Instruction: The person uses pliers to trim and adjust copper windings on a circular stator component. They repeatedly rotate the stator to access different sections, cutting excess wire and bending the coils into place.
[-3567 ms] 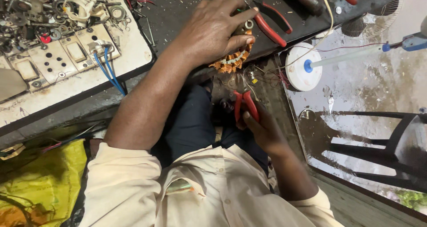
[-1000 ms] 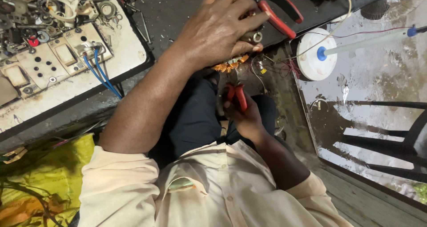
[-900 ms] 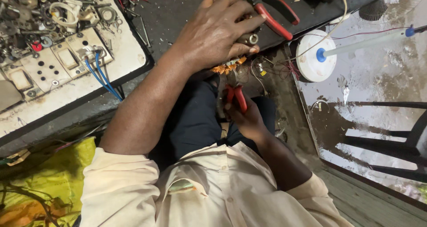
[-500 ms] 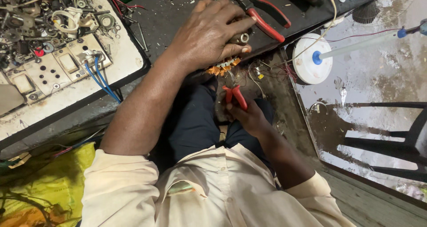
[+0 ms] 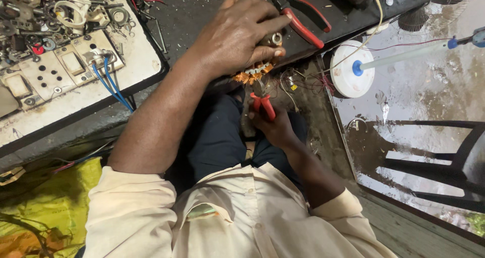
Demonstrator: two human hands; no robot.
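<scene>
My left hand (image 5: 237, 35) presses down on a small motor part with orange copper windings (image 5: 251, 76) at the edge of the dark workbench (image 5: 197, 20). A metal shaft end (image 5: 276, 37) shows between its fingers. Just below, my right hand (image 5: 275, 129) grips red-handled pliers (image 5: 262, 104), their jaws up against the copper windings. Both hands work over my lap, above dark trousers.
A second pair of red-handled pliers (image 5: 298, 20) lies on the bench by my left hand. A white switchboard (image 5: 65, 71) with blue wires (image 5: 108, 81) and a heap of metal scrap sits left. A white fan base (image 5: 353, 68) and a dark chair (image 5: 434, 157) stand on wet floor at right.
The view has shifted slightly. My left hand stays clamped on the wound part, and my right hand has brought the pliers up closer to the copper windings.
</scene>
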